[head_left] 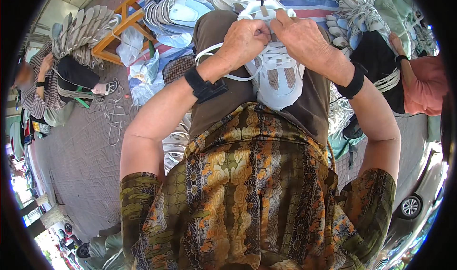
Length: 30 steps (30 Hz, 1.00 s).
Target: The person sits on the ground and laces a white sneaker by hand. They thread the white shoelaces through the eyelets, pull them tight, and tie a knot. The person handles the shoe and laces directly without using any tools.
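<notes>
A white sneaker (pixel 280 91) with beige mesh patches lies on my lap, its toe turned toward me and its tongue and collar pointing away. White laces (pixel 273 58) cross over its front. My left hand (pixel 242 42) is at the left row of eyelets, thumb and fingers pinched together on the lace. A loose loop of lace (pixel 233 76) hangs out to the left, under my left wrist. Across the tongue, my right hand (pixel 302 39) is bent over the upper eyelets with its fingers closed on the lacing. The fingertips of both hands partly cover the lace there.
Bundles of shoe uppers (pixel 176 13) lie on a striped sheet (pixel 309 3) ahead. A wooden stool (pixel 107 46) and clear plastic bags (pixel 131 46) stand left. Loose laces (pixel 112 113) lie on the paving. People work on both sides; a car (pixel 416 198) stands at the right rear.
</notes>
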Tool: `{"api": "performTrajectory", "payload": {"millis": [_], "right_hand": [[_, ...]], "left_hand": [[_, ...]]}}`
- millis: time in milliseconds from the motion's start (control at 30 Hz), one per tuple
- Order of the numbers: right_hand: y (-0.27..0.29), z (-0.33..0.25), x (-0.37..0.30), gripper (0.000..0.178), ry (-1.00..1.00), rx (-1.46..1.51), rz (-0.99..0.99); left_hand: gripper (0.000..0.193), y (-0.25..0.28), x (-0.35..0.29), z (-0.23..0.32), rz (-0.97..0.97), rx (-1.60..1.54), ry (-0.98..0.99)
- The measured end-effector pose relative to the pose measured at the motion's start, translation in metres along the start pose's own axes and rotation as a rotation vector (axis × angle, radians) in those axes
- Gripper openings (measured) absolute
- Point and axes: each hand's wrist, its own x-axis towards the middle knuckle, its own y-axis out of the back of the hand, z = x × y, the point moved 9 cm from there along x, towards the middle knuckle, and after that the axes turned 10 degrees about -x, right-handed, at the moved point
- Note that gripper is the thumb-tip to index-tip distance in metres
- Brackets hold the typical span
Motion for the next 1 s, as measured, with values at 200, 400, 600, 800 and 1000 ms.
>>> {"api": "performTrajectory", "payload": {"millis": [200,400,600,800,1000], "right_hand": [[0.037,0.008,0.002,0.026,-0.022,-0.077,-0.150],[0.101,0.078,-0.065,0.023,-0.256,-0.324,-0.146],[0.148,0.182,-0.238,0.012,-0.644,-0.576,-0.413],[0.151,0.230,-0.422,0.019,-1.108,-0.625,-0.476],[0.114,0.232,-0.541,0.026,-1.357,-0.593,-0.575]], "left_hand": [[0.014,0.030,-0.010,-0.014,-0.174,-0.391,0.449],[0.014,0.067,-0.011,0.046,-0.216,-0.272,0.285],[0.018,0.038,-0.001,0.073,-0.314,-0.117,0.090],[0.017,0.000,0.000,0.058,-0.340,0.271,-0.160],[0.020,0.031,-0.009,0.053,-0.222,0.197,-0.007]]}}
